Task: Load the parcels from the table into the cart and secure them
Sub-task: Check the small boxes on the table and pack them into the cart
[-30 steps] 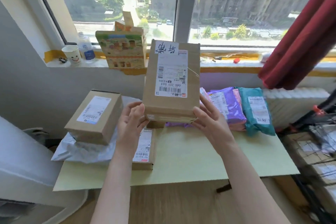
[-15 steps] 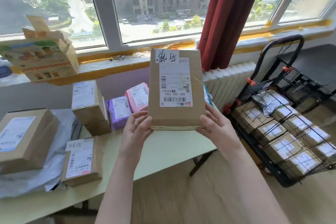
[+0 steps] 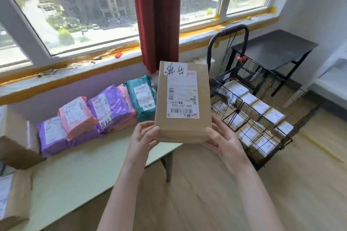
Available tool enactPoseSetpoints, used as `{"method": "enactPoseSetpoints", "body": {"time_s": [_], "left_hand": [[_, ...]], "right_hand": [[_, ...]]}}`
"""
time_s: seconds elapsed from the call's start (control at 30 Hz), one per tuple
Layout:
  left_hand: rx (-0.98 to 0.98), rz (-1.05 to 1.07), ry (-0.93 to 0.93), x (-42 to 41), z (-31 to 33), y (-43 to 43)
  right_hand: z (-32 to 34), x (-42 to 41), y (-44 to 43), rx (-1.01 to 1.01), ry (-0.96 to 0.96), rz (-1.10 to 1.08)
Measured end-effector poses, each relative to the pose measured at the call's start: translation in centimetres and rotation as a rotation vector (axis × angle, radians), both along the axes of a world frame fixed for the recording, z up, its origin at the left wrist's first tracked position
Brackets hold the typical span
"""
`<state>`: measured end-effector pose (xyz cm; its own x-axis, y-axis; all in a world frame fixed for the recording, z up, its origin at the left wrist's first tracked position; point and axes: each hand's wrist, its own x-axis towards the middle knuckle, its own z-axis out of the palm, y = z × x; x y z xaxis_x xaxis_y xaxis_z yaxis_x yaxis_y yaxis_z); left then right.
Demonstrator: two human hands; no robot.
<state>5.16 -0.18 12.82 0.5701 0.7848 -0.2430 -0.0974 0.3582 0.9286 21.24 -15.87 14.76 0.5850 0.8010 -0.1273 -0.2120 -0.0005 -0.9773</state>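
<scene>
While left grip [image 3: 142,137] and right grip [image 3: 221,140] hold one brown box [image 3: 183,129], five mailers [image 3: 109,107] line the table [image 3: 84,170].

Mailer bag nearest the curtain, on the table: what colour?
The mailer bag is teal; head view shows it best.

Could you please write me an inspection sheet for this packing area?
Surface: pale green table, bare along its front.
Job's things: cardboard box held upright in the air; purple, pink and teal mailers in a row at the table's back; labelled boxes in the cart.
Clutter: small red item on the windowsill.
Grippers: left hand and right hand grip the box's lower corners.
Cables: thin black cords hang by the cart's handle.
Surroundings: red curtain, black side table, wooden floor.
</scene>
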Motion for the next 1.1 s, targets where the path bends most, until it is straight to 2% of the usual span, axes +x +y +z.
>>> {"method": "enactPoseSetpoints", "body": {"time_s": [0.37,0.73,1.1], "left_hand": [[-0.035,-0.225,0.098,11.5,-1.5,-1.3],[-0.089,-0.476,0.161,28.0,-4.1,4.8],[-0.302,-0.45,0.227,41.3,-6.5,9.0]], "right_hand": [[-3.2,8.3,-3.8,-0.041,0.008,-0.201],[-3.5,21.1,-0.2,-0.104,0.052,-0.327],[-5.7,33.4,3.9,-0.228,0.092,-0.524]]}}
